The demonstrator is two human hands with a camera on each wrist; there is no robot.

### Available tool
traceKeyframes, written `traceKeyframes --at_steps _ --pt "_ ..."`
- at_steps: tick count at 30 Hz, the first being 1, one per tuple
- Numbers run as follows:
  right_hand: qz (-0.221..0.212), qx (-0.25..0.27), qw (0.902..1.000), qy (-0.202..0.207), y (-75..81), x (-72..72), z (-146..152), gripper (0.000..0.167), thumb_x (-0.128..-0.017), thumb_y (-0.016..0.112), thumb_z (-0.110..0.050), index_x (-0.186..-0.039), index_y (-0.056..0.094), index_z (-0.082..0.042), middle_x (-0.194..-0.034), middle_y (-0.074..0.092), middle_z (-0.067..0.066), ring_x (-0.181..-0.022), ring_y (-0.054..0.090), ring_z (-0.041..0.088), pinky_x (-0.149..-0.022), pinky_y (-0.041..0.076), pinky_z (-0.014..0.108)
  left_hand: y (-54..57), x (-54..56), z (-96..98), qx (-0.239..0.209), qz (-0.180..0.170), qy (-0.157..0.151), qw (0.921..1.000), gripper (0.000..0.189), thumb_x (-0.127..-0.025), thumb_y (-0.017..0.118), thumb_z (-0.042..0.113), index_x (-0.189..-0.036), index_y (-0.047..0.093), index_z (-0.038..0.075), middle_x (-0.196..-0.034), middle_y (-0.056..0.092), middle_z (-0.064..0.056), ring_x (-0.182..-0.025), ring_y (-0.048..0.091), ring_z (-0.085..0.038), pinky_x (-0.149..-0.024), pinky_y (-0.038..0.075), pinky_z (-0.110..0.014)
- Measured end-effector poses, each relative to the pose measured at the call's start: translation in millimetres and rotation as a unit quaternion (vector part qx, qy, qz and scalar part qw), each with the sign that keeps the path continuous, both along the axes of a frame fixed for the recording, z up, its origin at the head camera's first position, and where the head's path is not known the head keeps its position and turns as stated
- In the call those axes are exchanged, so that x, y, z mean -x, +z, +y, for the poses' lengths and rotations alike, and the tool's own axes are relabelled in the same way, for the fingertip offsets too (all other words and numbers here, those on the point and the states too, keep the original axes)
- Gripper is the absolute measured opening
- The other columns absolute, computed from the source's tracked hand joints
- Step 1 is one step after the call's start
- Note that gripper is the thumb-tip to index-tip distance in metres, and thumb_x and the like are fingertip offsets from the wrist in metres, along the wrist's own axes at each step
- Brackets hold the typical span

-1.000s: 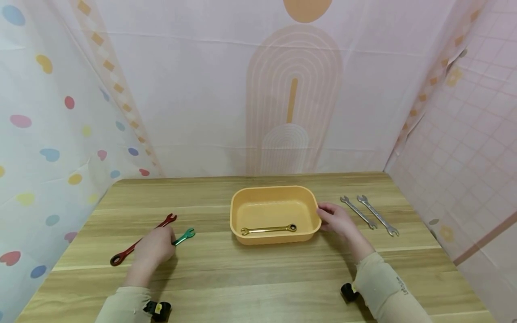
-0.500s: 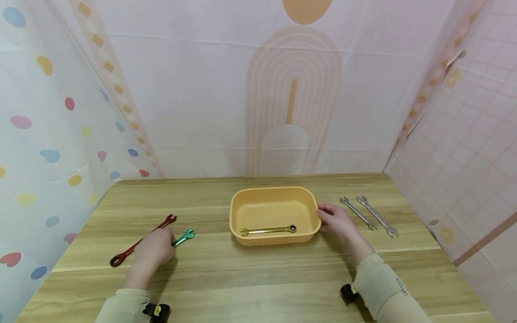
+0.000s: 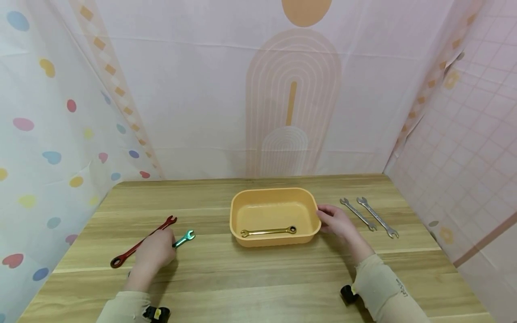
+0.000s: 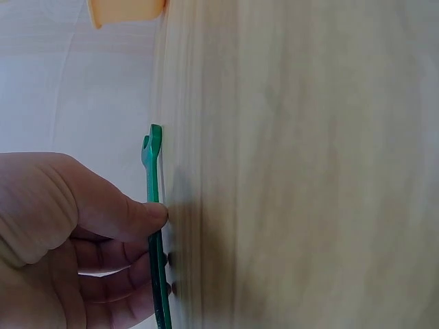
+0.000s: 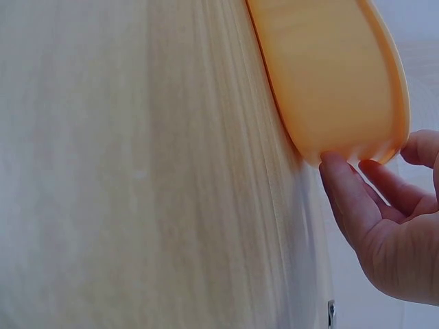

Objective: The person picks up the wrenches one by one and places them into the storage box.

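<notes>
1. At the lower left of the head view, the left hand (image 3: 156, 251) holds a green wrench (image 3: 184, 239) in a narrow pinch. The left wrist view shows the thumb on one side of the shank and the curled fingers behind it.
2. The green wrench's forked end sticks out from the hand toward the middle of the frame, close to the wooden tabletop (image 3: 258, 282); whether it touches the wood cannot be told.
3. A red combination wrench (image 3: 132, 250) passes behind the same hand, its ring end toward the lower left; contact with the hand cannot be made out.
4. Right of centre, the right hand (image 3: 337, 220) rests thumb and fingertips, loosely bent, against the outside of the orange-yellow plastic bin (image 3: 276, 213); no pinch over the rim shows.
5. In the bin, a gold combination wrench (image 3: 269, 232) lies along the near wall.
6. Farther right lie two silver double-ended wrenches, a shorter one (image 3: 358, 214) and a longer one (image 3: 377, 217), side by side and apart.
7. The step in hand seems to be taking hold of the green wrench while the bin is steadied. A lift from here would call for a firm pinch and clearance from the red wrench.
</notes>
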State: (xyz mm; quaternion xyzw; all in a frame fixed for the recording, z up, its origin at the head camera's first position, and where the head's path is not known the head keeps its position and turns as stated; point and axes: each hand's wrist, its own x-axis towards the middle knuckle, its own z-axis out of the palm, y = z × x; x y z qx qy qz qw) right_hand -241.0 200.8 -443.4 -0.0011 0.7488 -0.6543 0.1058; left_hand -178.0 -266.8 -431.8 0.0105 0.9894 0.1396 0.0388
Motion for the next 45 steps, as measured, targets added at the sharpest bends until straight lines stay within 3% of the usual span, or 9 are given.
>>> traceKeyframes --at_steps 26,45 --pt "-0.006 0.006 1.0000 0.001 1.0 -0.5 -0.4 0.044 -0.102 0.052 -0.008 -0.137 0.043 0.016 -0.131 0.050 0.032 -0.097 0.062 0.020 -0.079 0.058 0.033 -3.0 -3.6 0.6 0.007 0.024 -0.011 0.9996 0.012 -0.076 0.065 -0.005 -0.082 0.057 0.003 -0.070 0.054 -0.004 -0.062 0.049 -0.022 -0.051 0.042 -0.038" --pt "0.000 0.000 1.0000 0.004 0.4 0.0 0.0 0.044 -0.102 0.051 -0.009 -0.137 0.043 0.017 -0.128 0.052 0.031 -0.092 0.063 0.017 -0.077 0.057 0.030 -0.8 0.1 0.0 0.002 0.028 -0.028 0.9992 0.015 -0.077 0.066 -0.009 -0.086 0.064 0.002 -0.078 0.062 -0.005 -0.067 0.052 -0.022 -0.058 0.047 -0.041"
